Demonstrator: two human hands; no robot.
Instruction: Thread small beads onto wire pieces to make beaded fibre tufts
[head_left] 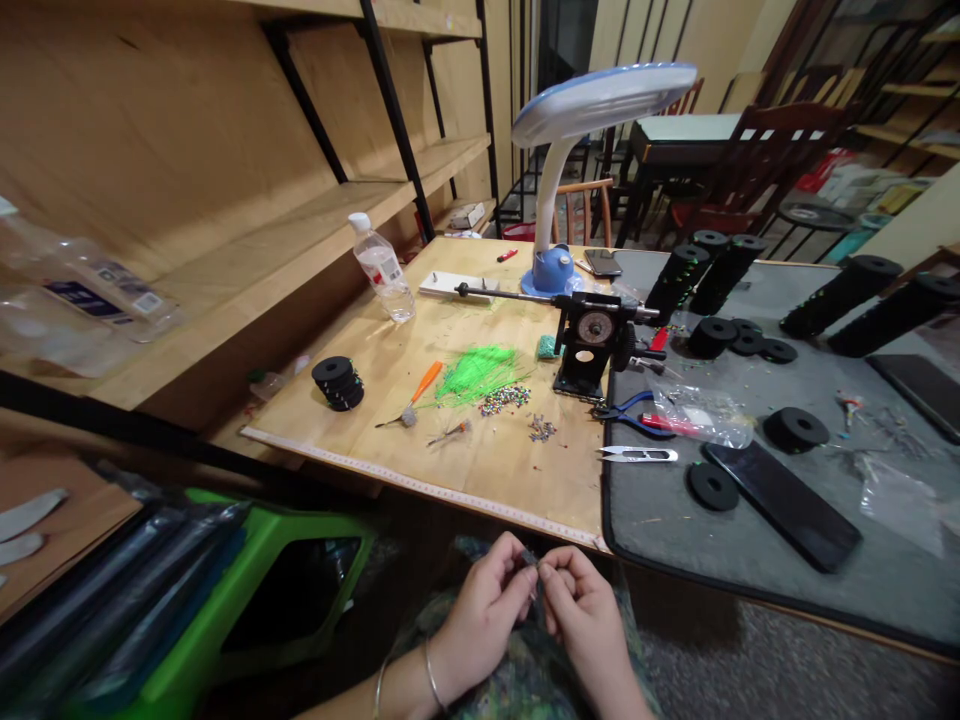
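Observation:
My left hand (491,597) and my right hand (577,600) meet over my lap, just in front of the table edge. Thumb and fingers are pinched together on both, the tips nearly touching. Something small and thin sits between them, too small and blurred to name. Closest on the table (510,480) lie a small pile of mixed beads (505,400), a second heap of tiny metallic bits (541,428) and a bundle of bright green strands (484,374). An orange-handled tool (426,383) rests beside the strands.
A black winding device (585,345) stands near a blue-based lamp (553,270). On the grey mat (660,530) lie thread snips (639,454), blue pliers (626,408), a phone (787,505) and black foam spools (796,430). A plastic bottle (382,268) stands at the left, near the shelves.

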